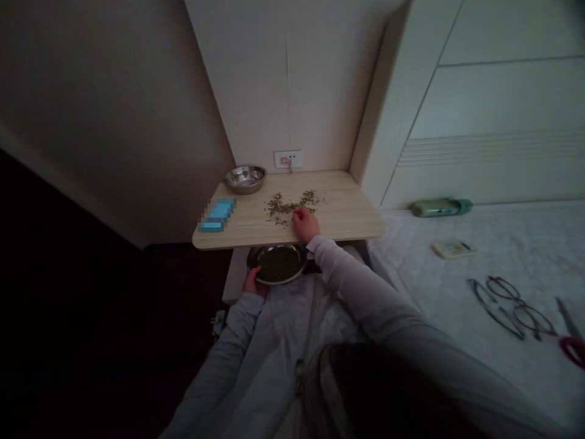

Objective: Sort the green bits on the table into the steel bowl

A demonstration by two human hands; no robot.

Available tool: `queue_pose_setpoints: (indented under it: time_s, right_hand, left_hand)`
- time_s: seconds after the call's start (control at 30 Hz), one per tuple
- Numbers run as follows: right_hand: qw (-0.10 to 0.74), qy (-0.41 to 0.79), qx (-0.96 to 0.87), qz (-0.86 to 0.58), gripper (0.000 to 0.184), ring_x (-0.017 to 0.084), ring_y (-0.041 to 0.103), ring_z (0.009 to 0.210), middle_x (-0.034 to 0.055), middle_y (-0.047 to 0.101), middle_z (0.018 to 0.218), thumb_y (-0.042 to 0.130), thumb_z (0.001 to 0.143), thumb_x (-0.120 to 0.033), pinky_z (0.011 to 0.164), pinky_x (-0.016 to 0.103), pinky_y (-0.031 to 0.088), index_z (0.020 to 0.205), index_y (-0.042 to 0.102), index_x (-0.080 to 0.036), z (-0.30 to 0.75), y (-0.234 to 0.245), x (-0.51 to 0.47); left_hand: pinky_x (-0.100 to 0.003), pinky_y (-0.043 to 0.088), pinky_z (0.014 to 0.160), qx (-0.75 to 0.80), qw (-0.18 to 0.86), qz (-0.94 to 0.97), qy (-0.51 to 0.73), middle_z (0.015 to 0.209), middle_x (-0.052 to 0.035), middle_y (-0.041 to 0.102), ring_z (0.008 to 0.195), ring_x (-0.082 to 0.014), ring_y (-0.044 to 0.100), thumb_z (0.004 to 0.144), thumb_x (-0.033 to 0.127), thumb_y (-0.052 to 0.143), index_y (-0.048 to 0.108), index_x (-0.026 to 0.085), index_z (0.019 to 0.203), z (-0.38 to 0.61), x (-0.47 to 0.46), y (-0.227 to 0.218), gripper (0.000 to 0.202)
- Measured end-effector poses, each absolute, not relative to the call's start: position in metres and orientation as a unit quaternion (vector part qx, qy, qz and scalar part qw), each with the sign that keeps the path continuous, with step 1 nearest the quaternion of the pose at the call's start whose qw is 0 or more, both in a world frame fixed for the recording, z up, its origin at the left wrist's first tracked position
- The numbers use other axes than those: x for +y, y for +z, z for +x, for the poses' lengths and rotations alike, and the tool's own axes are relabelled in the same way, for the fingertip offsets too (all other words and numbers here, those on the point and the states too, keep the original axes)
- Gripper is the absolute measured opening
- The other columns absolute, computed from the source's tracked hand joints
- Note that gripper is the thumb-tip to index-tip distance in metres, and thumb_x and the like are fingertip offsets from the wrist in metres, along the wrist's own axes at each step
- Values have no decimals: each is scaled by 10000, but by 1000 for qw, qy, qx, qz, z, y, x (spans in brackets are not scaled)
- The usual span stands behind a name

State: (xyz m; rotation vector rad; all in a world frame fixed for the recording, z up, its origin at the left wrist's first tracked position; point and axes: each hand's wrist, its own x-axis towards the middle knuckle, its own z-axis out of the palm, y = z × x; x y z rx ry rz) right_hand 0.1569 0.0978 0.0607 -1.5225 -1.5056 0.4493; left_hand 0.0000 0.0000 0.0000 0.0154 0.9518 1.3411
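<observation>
My left hand (253,282) grips the rigid metal bowl (277,263) by its rim; my right hand (305,223), fingers loosely curled, rests on light, loose beans (287,205) scattered over the table (347,213).

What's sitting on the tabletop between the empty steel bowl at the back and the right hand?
In the head view, the scattered green beans lie between the empty steel bowl and the right hand, fingertips touching them.

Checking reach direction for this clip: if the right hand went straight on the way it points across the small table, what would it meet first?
The right hand points away from the person, with its fingertips at the near edge of the scattered green beans. It would meet those first; beyond them, probably the wall socket, though depth is unclear.
</observation>
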Motion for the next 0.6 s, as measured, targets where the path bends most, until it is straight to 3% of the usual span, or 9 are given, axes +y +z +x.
queue_pose_setpoints:
  time_s: [0.4,0.6]
  right_hand:
    - [444,203,-628,-606,171,114,492,622,7,566,659,419,688,-262,627,245,385,750,548,-168,158,62,96]
    - [444,224,-634,-592,175,104,512,618,-3,579,648,428,680,-273,632,240,395,733,557,-166,158,62,95]
  left_hand:
    - [-291,469,718,434,675,7,596,614,-55,638,844,-208,578,645,116,483,598,136,723,1,-1,3,140]
    - [-290,466,717,423,679,10,600,613,-41,641,767,-185,599,638,110,477,605,141,730,1,0,3,160]
